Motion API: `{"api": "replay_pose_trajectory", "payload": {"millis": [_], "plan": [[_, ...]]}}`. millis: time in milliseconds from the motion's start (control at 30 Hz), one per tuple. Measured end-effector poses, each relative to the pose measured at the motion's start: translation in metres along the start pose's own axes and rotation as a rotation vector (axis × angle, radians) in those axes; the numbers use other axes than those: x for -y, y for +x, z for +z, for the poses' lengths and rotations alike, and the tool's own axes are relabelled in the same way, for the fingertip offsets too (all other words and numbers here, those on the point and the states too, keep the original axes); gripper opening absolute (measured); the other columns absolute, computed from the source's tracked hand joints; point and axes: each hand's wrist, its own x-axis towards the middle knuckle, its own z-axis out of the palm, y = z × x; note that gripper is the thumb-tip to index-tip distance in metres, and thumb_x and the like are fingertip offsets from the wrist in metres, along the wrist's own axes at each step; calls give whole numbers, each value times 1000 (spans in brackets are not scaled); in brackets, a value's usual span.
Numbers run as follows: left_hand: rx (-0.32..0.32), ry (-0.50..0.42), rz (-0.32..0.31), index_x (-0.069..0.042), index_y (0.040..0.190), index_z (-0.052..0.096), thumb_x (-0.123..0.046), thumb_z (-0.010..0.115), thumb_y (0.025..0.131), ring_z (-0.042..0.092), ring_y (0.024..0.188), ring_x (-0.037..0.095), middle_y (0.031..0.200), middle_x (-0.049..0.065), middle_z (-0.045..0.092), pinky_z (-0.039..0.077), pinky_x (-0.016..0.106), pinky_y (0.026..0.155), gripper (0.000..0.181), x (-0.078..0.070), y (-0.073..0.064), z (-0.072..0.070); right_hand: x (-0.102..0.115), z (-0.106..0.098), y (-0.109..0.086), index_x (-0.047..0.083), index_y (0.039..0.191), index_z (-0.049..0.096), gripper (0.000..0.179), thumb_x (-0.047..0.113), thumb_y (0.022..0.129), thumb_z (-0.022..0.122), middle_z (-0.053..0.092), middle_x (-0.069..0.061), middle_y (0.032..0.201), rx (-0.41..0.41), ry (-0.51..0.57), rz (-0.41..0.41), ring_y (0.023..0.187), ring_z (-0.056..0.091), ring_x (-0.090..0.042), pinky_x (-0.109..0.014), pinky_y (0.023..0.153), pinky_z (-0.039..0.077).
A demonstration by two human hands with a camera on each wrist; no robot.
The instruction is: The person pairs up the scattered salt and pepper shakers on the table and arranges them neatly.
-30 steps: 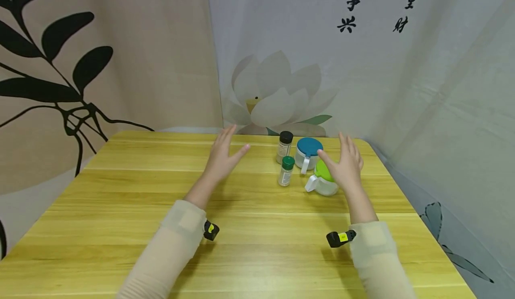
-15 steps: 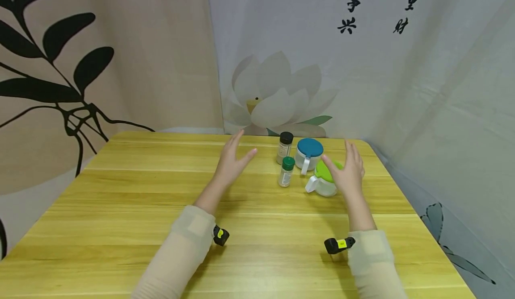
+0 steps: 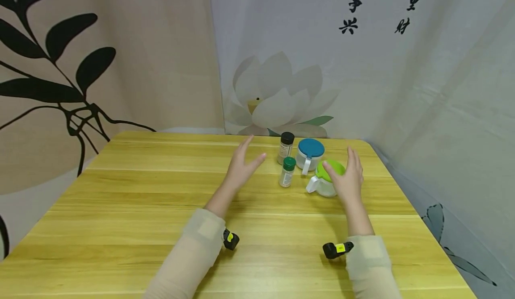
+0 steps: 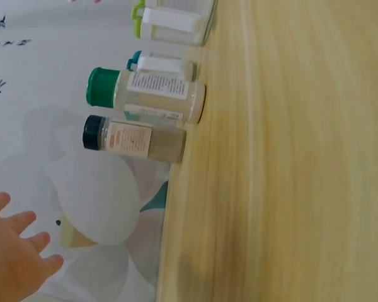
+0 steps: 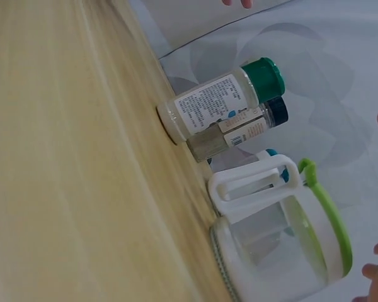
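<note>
My left hand (image 3: 239,169), fingers spread and holding nothing, hovers over the table left of two small seasoning bottles. The nearer bottle has a green cap (image 3: 289,163) and a white label; the bottle behind it has a black cap (image 3: 287,138). To the right, my right hand (image 3: 348,178) is held above the table with thumb and fingers apart, overlapping the edge of a clear seasoning jar with a lime green lid (image 3: 332,168) and white handle (image 5: 255,185). Behind that jar stands another with a blue lid (image 3: 311,147). All four containers are upright.
The wooden table (image 3: 153,236) runs to a back edge close behind the containers. A curtain (image 3: 161,57) printed with leaves, a lotus and characters hangs behind it. A black camera (image 3: 231,239) is strapped at the left wrist, another camera (image 3: 338,250) at the right.
My left hand has drifted right and slightly nearer, toward the bottles. My right hand has come a little toward me. The bottles and jars stay where they were.
</note>
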Motion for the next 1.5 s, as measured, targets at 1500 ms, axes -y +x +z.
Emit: {"api": "replay_pose_trajectory", "payload": {"millis": [1500], "plan": [[22, -231, -100, -13, 149, 34, -40, 68, 89, 30, 138, 23, 149, 2, 38, 27, 49, 108, 74, 18, -4, 66, -29, 28, -13, 13, 154, 14, 106, 37, 76, 82, 18, -15, 154, -77, 204, 64, 137, 23, -36, -56, 108, 22]]}}
